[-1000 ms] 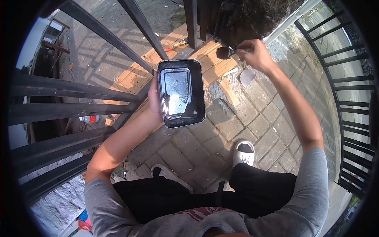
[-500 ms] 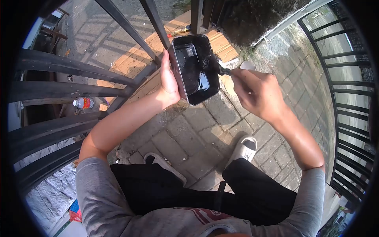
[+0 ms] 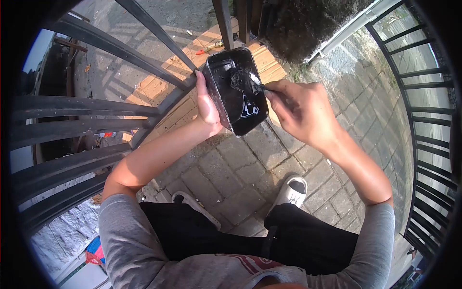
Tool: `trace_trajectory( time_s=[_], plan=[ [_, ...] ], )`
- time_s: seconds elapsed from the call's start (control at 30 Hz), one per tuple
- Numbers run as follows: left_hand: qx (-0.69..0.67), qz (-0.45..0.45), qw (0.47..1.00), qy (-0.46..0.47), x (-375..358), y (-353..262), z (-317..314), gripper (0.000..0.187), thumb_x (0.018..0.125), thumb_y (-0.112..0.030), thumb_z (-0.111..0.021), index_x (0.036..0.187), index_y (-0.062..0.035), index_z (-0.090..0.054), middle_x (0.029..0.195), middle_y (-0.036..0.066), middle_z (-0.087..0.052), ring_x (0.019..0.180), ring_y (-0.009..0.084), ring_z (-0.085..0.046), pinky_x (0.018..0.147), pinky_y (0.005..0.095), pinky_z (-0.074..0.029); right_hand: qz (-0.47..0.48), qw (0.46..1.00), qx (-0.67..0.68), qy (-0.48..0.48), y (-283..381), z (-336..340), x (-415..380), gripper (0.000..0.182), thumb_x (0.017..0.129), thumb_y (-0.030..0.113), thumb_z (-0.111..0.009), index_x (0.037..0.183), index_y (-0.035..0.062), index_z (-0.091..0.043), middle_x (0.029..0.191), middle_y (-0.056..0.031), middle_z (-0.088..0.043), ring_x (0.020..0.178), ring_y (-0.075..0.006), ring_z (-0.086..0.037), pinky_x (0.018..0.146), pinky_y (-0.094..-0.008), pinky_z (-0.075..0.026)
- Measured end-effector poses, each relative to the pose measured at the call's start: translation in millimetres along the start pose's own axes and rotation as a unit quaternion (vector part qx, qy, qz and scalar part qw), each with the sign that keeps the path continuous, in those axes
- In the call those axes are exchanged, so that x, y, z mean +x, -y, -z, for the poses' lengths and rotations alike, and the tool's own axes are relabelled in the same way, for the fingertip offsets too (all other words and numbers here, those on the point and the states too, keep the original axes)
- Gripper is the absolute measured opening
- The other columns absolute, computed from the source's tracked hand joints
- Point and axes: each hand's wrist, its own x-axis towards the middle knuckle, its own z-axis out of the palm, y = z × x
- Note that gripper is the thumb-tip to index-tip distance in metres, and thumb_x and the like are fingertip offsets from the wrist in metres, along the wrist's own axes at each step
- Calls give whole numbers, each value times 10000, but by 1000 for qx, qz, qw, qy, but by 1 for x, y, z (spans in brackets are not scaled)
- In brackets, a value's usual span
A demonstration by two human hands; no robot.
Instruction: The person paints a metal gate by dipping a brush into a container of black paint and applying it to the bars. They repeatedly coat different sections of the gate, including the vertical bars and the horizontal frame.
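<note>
My left hand [image 3: 208,103] supports a rectangular black paint container [image 3: 250,120] from its left side, fingers pressed along the outer wall. The container is tilted, its open top towards me, and glossy black paint pools inside. Pinched in my right hand [image 3: 305,111] is a paintbrush [image 3: 260,88] with a dark handle. Its black-coated bristles lie inside the container, against the paint near the right wall. My right fingers are just outside the container's right rim.
Dark metal railings [image 3: 91,111] run close along my left, and another fence [image 3: 428,110] stands at the right. Cardboard [image 3: 180,113] lies under the railing, with a red-and-yellow tool [image 3: 210,47] on it. Paving bricks [image 3: 238,176] cover the ground around my white shoes [image 3: 292,191].
The paintbrush has moved leftwards and deeper into the container, with my right hand following. The container sits slightly lower in view. The bottle behind the left railing is now mostly hidden.
</note>
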Motion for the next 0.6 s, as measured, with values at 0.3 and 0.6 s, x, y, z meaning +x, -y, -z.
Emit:
trace_trajectory(
  time_s=[0.3,0.6],
  plan=[
    [-110,-2,994,24,35,11,-23,971,948,-842,-291,1571,-107,-406,1491,196,-542,1321,369,-586,1115,568,-487,-159,875,433,-146,-57,101,0,342,997,178,-636,1195,-100,-668,799,-194,-702,579,-211,-657,490,-300,-518],
    [-111,95,979,-145,-93,-25,-52,830,955,-698,-448,1517,-91,-496,1434,164,-604,1286,346,-618,1119,560,-478,-189,898,348,-191,-128,3,42,212,1021,199,-703,1089,-2,-716,759,-46,-705,616,-76,-644,536,-233,-504]
  ],
)
